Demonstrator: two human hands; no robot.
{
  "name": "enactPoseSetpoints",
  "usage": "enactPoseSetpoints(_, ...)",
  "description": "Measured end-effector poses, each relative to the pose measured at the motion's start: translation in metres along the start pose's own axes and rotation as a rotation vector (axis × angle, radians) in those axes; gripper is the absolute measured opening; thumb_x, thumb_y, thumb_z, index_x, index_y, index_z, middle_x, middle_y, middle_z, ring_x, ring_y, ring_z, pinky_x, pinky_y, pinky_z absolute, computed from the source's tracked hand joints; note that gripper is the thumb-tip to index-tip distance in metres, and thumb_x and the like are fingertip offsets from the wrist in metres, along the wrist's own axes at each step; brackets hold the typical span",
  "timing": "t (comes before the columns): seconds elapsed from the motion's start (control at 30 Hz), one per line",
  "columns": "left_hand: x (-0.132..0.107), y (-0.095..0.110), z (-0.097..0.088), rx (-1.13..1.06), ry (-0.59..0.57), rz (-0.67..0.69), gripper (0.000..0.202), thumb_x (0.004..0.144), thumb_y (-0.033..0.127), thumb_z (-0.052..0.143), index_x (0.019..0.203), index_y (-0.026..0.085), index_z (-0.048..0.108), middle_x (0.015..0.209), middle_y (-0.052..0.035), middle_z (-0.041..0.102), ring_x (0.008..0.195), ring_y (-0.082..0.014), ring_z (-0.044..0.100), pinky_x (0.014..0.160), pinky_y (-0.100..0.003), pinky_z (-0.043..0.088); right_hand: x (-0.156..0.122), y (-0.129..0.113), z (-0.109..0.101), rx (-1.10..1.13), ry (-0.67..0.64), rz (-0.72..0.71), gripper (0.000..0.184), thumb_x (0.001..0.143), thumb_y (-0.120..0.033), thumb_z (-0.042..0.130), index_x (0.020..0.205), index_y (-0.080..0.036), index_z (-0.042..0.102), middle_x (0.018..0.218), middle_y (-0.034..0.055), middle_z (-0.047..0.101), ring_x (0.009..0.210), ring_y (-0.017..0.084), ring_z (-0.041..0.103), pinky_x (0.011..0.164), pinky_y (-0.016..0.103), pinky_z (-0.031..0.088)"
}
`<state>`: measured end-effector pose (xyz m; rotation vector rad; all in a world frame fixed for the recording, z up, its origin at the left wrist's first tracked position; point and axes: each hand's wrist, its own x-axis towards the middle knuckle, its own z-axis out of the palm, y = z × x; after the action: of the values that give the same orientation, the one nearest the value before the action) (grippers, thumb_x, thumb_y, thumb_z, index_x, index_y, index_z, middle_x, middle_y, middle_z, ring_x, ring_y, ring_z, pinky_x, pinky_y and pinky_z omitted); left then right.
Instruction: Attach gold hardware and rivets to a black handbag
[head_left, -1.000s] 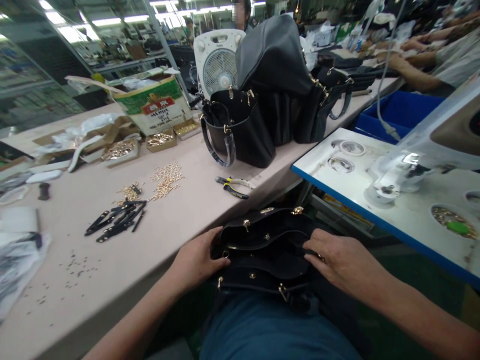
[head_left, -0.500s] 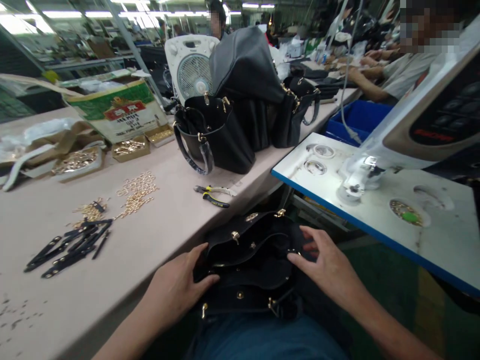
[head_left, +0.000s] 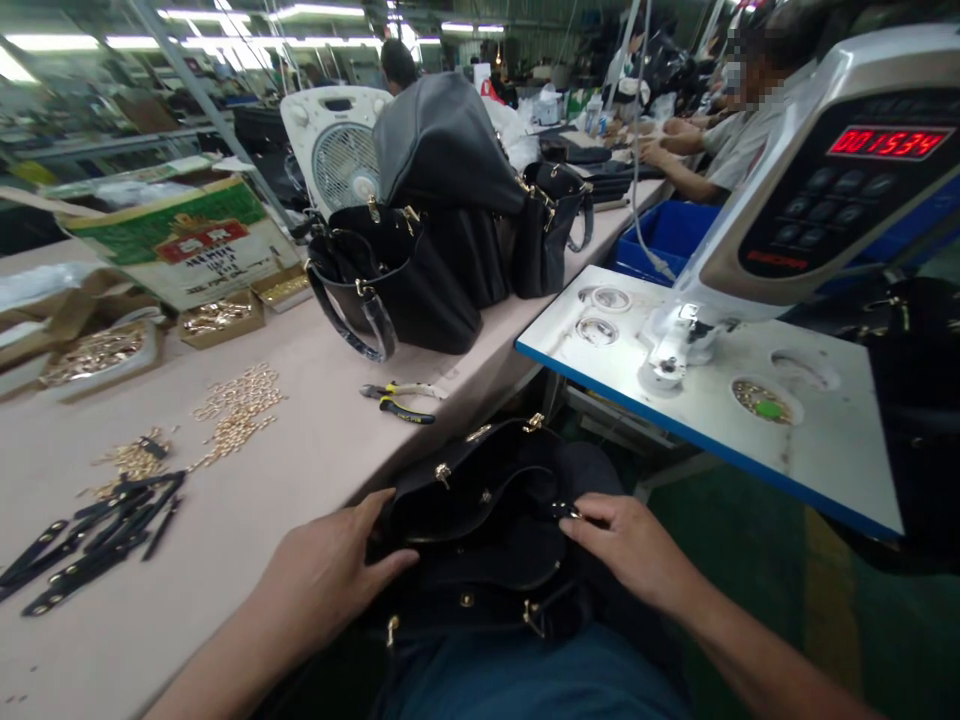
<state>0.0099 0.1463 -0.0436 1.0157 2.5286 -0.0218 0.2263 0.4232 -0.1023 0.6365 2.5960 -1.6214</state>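
A black handbag (head_left: 480, 590) with gold fittings lies on my lap, its top open toward me. My left hand (head_left: 330, 570) grips the bag's left side, thumb over the rim and the other fingers behind it. At the right side of the bag, my right hand (head_left: 630, 545) pinches a short black strap (head_left: 561, 509) with small shiny studs between thumb and forefinger. Its far end is lost against the dark bag. Gold clasps stand along the bag's back edge.
On the table at left are pliers (head_left: 401, 402), gold rings (head_left: 240, 410), black straps (head_left: 97, 540) and boxes of gold hardware (head_left: 221, 320). Finished-looking handbags (head_left: 405, 280) stand by a fan (head_left: 345, 160). A machine (head_left: 817, 200) with a white worktop (head_left: 720, 430) is at right; a co-worker (head_left: 750, 130) sits beyond.
My right hand has closed from a loose, spread grasp into a pinch on the short strap. My left hand keeps its hold. The view has turned to the right.
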Motion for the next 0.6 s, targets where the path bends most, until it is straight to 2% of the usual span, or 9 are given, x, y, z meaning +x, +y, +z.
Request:
enactPoseSetpoints(0.17, -0.003, -0.004, 0.006, 0.023, 0.002, -0.058, 0.074, 0.085, 0.042, 0.069, 0.153, 0.021, 0.047, 0.119, -0.0117, 0.076, 0.108, -0.0358, 0.073, 0.086, -0.045, 0.056, -0.001, -0.009, -0.009, -0.034, 0.01, -0.02, 0.041, 0.096, -0.047, 0.056, 0.066, -0.02, 0.057, 0.071, -0.0019, 0.056, 0.069, 0.015, 0.05, 0.067, 0.031, 0.033)
enactPoseSetpoints(0.33, -0.013, 0.0, 0.008, 0.039, 0.03, -0.088, 0.075, 0.088, 0.044, 0.069, 0.154, 0.017, 0.044, 0.12, -0.0144, 0.075, 0.111, -0.0394, 0.071, 0.088, -0.049, 0.057, -0.004, -0.019, -0.013, -0.087, -0.004, -0.01, 0.043, 0.098, -0.053, 0.054, 0.07, -0.022, 0.063, 0.077, -0.0011, 0.063, 0.075, 0.017, 0.059, 0.071, 0.031, 0.039)
enactPoseSetpoints(0.43, -0.016, 0.003, 0.01, 0.006, 0.051, -0.106, 0.087, 0.087, 0.046, 0.073, 0.16, 0.016, 0.036, 0.13, -0.0183, 0.072, 0.115, -0.0406, 0.07, 0.094, -0.051, 0.056, -0.005, -0.024, -0.013, -0.113, -0.015, -0.004, 0.043, 0.098, -0.057, 0.053, 0.076, -0.024, 0.07, 0.085, -0.0001, 0.069, 0.083, 0.019, 0.064, 0.075, 0.032, 0.043)
enactPoseSetpoints(0.6, -0.016, 0.001, 0.018, -0.076, 0.083, -0.15, 0.098, 0.084, 0.048, 0.078, 0.164, 0.015, 0.03, 0.129, -0.0209, 0.071, 0.119, -0.0407, 0.069, 0.099, -0.052, 0.056, -0.005, -0.027, -0.011, -0.143, -0.013, 0.002, 0.043, 0.097, -0.06, 0.054, 0.079, -0.025, 0.072, 0.089, 0.0006, 0.071, 0.085, 0.02, 0.067, 0.075, 0.032, 0.046)
